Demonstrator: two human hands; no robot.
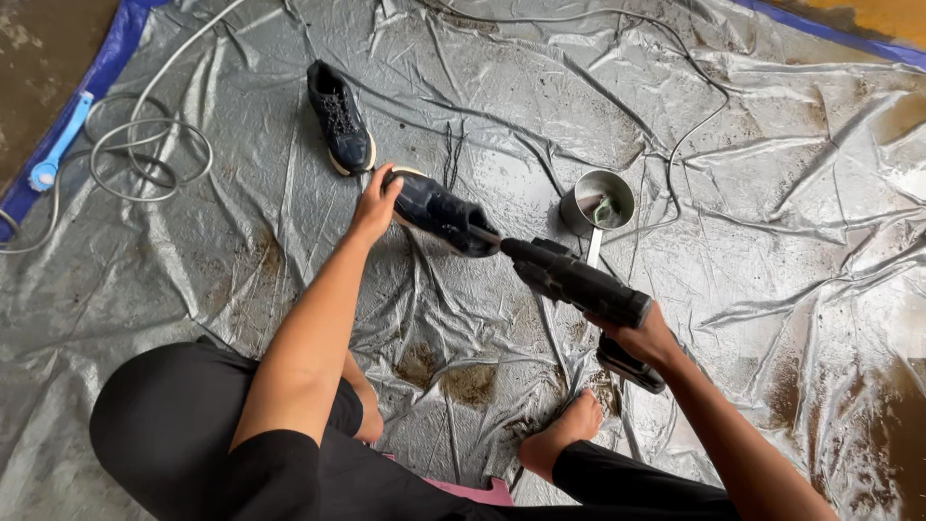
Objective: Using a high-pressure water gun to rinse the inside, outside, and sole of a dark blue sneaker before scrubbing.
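My left hand (374, 205) grips the heel end of a dark blue sneaker (442, 214), held tilted just above the silver tarp (289, 270). My right hand (641, 338) holds a black pistol-shaped spray tool (577, 283) by its handle, its nozzle touching or nearly touching the sneaker's toe end. A second dark sneaker (340, 118) lies on the tarp beyond my left hand.
A steel cup (598, 203) with a green cloth or sponge inside stands right of the held sneaker. Grey hose coils (145, 154) and a blue tool (60, 143) lie at far left. A thin black cable (694, 125) runs across the tarp. My bare foot (564, 434) and knees are below.
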